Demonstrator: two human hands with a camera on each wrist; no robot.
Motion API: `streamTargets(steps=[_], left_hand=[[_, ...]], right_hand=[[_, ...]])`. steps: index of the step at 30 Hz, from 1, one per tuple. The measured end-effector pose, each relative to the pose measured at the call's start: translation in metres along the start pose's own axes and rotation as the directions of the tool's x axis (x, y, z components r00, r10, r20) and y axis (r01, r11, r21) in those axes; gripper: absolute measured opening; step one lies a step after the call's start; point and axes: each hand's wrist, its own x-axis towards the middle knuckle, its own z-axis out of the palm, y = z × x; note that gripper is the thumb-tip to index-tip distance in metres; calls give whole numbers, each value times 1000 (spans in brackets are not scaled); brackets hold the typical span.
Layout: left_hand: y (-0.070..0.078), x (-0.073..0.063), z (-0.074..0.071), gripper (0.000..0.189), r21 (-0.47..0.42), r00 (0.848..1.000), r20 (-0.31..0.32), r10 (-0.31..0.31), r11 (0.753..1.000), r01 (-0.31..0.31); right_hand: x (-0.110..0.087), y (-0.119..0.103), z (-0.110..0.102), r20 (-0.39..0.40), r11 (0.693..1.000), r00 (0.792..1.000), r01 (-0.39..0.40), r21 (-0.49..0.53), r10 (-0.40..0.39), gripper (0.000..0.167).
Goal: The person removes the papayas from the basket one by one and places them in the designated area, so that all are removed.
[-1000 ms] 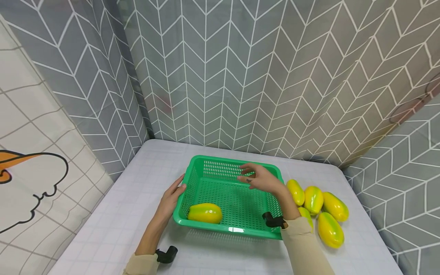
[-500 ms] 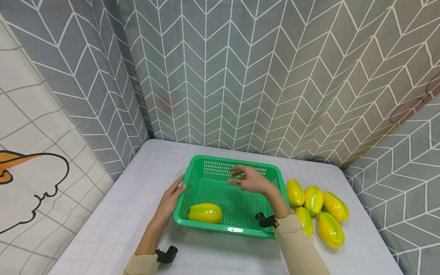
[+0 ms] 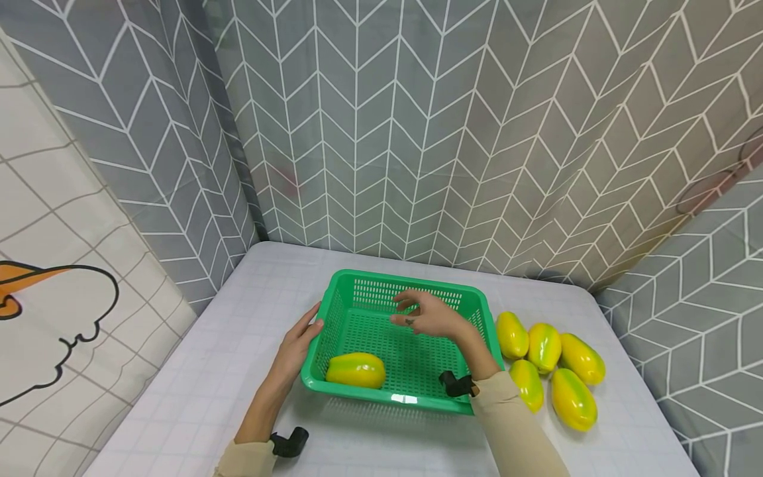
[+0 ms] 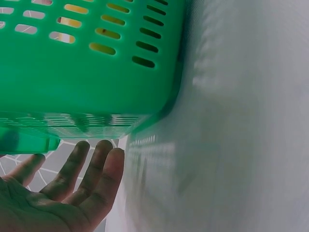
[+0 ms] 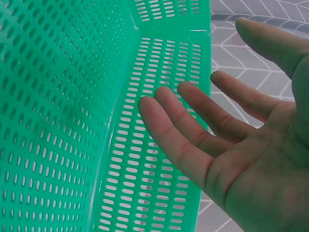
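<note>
A green slotted plastic basket (image 3: 401, 397) stands on the table with one glossy yellow-green papaya (image 3: 356, 370) lying in its near left corner. My left hand (image 3: 296, 341) is at the basket's left side, fingers extended along the outer wall near the rim; in the left wrist view these fingers (image 4: 91, 186) look fairly straight. Over the basket's interior hovers my right hand (image 3: 430, 314), holding nothing. Its fingers (image 5: 181, 140) are spread and slightly bent, apart from the papaya.
Several more papayas (image 3: 573, 399) lie in a loose group on the white tabletop (image 3: 238, 318), just right of the basket. Grey patterned curtains (image 3: 381, 132) rise behind the table. A white patterned sheet (image 3: 71, 212) hangs at the left.
My right hand has moved left over the basket from near its right side, then slightly lower. The left hand, basket and papayas have stayed in place.
</note>
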Motion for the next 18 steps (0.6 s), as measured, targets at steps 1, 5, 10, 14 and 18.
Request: streamTargets(steps=[1, 5, 10, 14, 18], left_hand=[[0, 0, 0, 61, 0, 1000, 0, -1, 1000, 1], [0, 0, 0, 61, 3, 1000, 0, -5, 1000, 5], [0, 1, 0, 61, 8, 1000, 0, -3, 1000, 3], [-1, 1, 0, 61, 16, 1000, 1, 0, 1000, 0], [-1, 0, -1, 62, 19, 1000, -1, -8, 1000, 8]], right_hand=[[0, 0, 1, 3, 1000, 1000, 2, -1, -2, 55], [1, 0, 3, 8, 1000, 1000, 10, -1, -10, 55], [3, 0, 5, 9, 1000, 1000, 29, -3, -29, 55], [3, -1, 6, 14, 1000, 1000, 27, -14, -27, 54], [6, -1, 11, 29, 998, 999, 33, -49, -31, 53]])
